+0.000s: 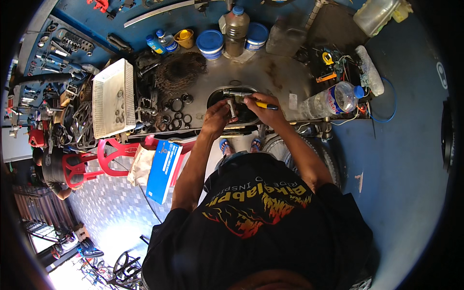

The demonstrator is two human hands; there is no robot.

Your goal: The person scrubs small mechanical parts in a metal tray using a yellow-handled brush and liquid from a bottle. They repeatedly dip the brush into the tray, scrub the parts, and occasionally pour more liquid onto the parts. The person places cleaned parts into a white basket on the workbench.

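Observation:
My left hand is closed around a short silver metal cylindrical part, held nearly upright in the fingers. In my right hand is a tool with a yellow and black handle; its narrow metal end reaches left, just above the cylindrical part. I cannot make out the tool's exact kind, nor whether its end touches the part. Both hands are over the near side of a dark oval basin set into the metal workbench. Several metal rings lie on the bench left of the basin.
A white perforated tray with small rings stands at left. Tubs and bottles line the back. At right lies a large clear bottle. Below the bench are a red chair, blue box and wheel. A person is far left.

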